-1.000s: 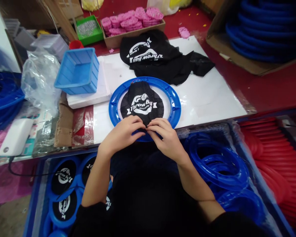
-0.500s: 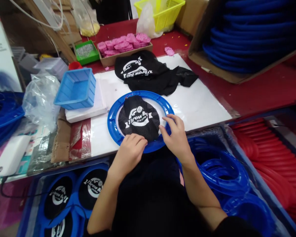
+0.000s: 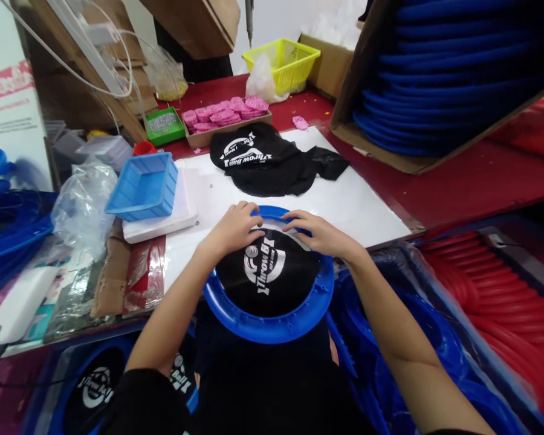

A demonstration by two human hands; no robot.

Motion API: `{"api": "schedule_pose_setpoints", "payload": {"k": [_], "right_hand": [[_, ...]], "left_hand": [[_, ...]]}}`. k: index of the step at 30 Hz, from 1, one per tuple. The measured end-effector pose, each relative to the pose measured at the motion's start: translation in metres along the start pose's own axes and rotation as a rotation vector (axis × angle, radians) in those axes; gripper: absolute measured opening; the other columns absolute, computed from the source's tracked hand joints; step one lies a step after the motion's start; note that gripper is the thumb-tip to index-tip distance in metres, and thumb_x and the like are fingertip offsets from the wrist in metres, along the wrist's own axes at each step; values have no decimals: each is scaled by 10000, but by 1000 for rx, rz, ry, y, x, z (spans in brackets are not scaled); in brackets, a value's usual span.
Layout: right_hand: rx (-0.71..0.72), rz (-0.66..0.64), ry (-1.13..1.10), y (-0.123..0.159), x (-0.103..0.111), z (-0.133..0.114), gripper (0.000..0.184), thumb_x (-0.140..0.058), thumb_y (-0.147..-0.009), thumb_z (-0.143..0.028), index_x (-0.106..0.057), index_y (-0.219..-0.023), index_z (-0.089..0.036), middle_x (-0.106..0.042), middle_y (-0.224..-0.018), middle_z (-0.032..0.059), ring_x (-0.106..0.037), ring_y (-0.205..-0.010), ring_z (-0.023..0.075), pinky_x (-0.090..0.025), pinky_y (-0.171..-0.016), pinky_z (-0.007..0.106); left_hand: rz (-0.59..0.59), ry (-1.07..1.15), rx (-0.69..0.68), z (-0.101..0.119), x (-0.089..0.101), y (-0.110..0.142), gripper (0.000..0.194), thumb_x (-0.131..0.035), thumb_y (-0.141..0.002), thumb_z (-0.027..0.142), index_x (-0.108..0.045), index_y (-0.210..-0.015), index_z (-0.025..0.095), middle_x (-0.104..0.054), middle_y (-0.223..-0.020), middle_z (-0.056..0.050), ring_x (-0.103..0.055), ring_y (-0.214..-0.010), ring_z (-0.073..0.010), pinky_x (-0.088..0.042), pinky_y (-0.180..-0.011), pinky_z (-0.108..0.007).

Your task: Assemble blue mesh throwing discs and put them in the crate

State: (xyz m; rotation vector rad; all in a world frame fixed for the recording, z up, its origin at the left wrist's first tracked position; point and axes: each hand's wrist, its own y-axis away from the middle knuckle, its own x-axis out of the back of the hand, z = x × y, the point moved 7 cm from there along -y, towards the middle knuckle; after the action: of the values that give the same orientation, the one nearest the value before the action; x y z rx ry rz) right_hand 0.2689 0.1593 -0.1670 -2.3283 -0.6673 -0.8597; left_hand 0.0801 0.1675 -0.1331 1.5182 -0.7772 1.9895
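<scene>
A blue plastic ring [image 3: 267, 329] overhangs the front edge of the white board, its near side tilted down toward my body. Inside it lies a black mesh cloth [image 3: 294, 278] printed "Throw Ball", with the lettering turned sideways. My left hand [image 3: 238, 228] grips the ring's far left rim, fingers curled over the cloth's edge. Across from it, my right hand [image 3: 320, 234] has its fingers bent over the far right rim. Both thumbs are partly hidden. Beyond the ring, more black printed cloths [image 3: 272, 175] lie in a loose pile.
A light blue tray [image 3: 142, 187] stands left on white boxes. Behind the cloths are a carton of pink discs [image 3: 226, 115] and a green tray [image 3: 165, 125]. Blue rings fill a tilted carton [image 3: 417, 163] at right. Red rings [image 3: 494, 320] and finished discs [image 3: 95, 386] sit below.
The ring has come toward my body off the board's edge, and its cloth's print has turned sideways. Both hands have shifted from the near and right rim to the far rim.
</scene>
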Motion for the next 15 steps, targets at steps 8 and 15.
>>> {"api": "schedule_pose_setpoints", "payload": {"k": [8, 15], "right_hand": [[147, -214, -93, -51, -9, 13, 431, -551, -852, 13, -801, -1084, -250, -676, -1354, 76, -637, -1304, 224, -518, -1140, 467], [283, -316, -53, -92, -28, 4, 180, -737, -967, -306, -816, -1114, -237, -638, -1299, 117, -606, -1252, 264, -517, -1111, 494]], "left_hand": [[51, 137, -158, -24, -17, 3, 203, -793, -916, 347, -753, -1028, 184, -577, -1492, -189, -546, -1379, -363, -491, -1121, -592], [113, 131, -110, -38, -2, 17, 89, -635, -996, 178, -723, -987, 168, -642, -1391, -166, -600, -1309, -309, -533, -1073, -547]]}}
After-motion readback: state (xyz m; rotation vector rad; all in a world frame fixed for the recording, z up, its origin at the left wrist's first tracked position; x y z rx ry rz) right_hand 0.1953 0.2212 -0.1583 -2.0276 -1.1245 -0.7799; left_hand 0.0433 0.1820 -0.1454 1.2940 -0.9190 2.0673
